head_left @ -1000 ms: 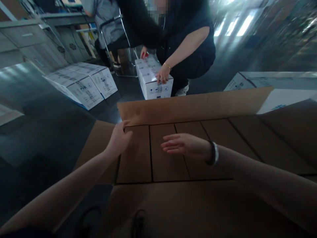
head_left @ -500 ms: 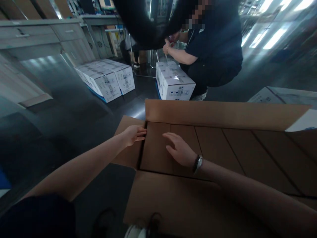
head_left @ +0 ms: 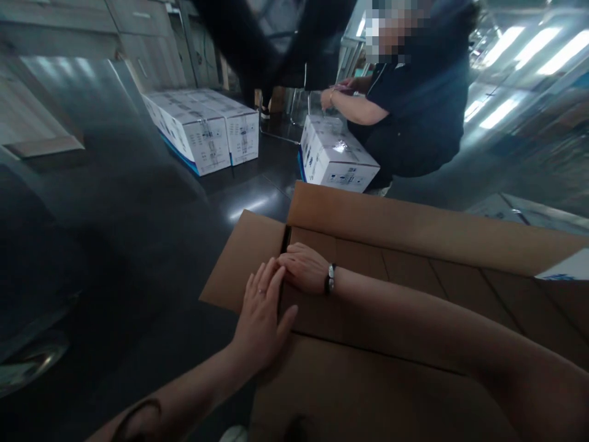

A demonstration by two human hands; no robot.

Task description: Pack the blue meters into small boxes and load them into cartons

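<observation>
Your open carton [head_left: 409,226] sits before you, filled with brown panels [head_left: 409,269]. At its left edge your left hand [head_left: 258,319] lies spread, gripping nothing; your right hand [head_left: 307,267] meets it, half-curled, its hold unclear. Pressing into the narrow gap [head_left: 287,238] there could pinch you.

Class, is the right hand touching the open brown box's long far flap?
Apart: the head view shows a strip of brown cardboard between the right hand and the far flap.

Open carton [head_left: 350,380]: matt brown cardboard, flaps [head_left: 248,258] plain and smooth. Floor [head_left: 170,294] dark, glossy, reflective. White boxes [head_left: 202,129] smooth, printed; tape [head_left: 339,146] shiny. Co-worker's shirt [head_left: 426,92] matt cloth.
</observation>
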